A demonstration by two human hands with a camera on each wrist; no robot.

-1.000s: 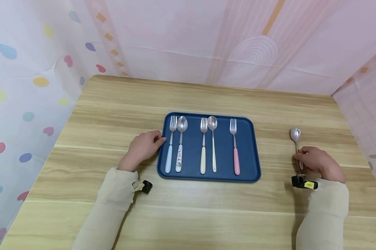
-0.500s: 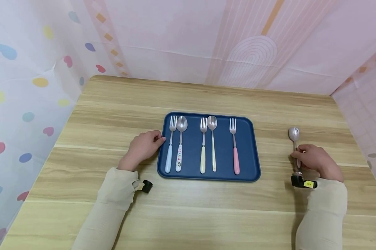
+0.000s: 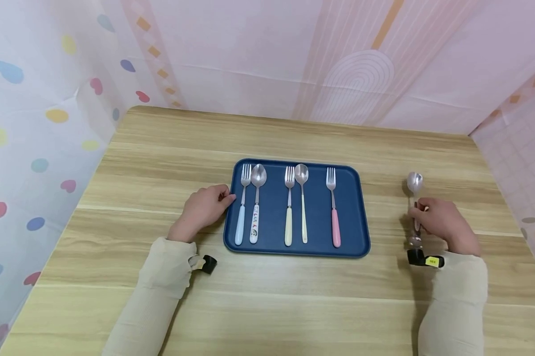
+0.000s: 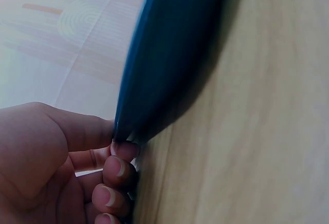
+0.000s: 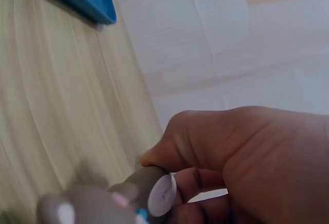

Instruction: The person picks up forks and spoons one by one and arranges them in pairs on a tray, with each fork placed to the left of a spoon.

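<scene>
With thumb and fingers, my left hand (image 3: 202,208) pinches the left rim of a dark blue tray (image 3: 317,217); the left wrist view shows the tray's edge (image 4: 119,113) between them. To the right of the tray, my right hand (image 3: 442,221) grips a metal spoon (image 3: 414,181) by its handle, bowl pointing away. A grey animal figure (image 5: 100,206) with pink and blue details decorates the handle end in the right wrist view. Beneath the spoon a shadow falls on the table.
On the tray lie a light-blue fork (image 3: 241,217), a white patterned spoon (image 3: 254,222), a cream fork (image 3: 289,222), a cream spoon (image 3: 304,217) and a pink fork (image 3: 335,227). The wooden table (image 3: 294,306) meets a patterned curtain (image 3: 258,64) behind.
My right hand has moved slightly left and away from the body, carrying the spoon along. The left hand stays at the tray's rim, and the tray's cutlery has not moved.
</scene>
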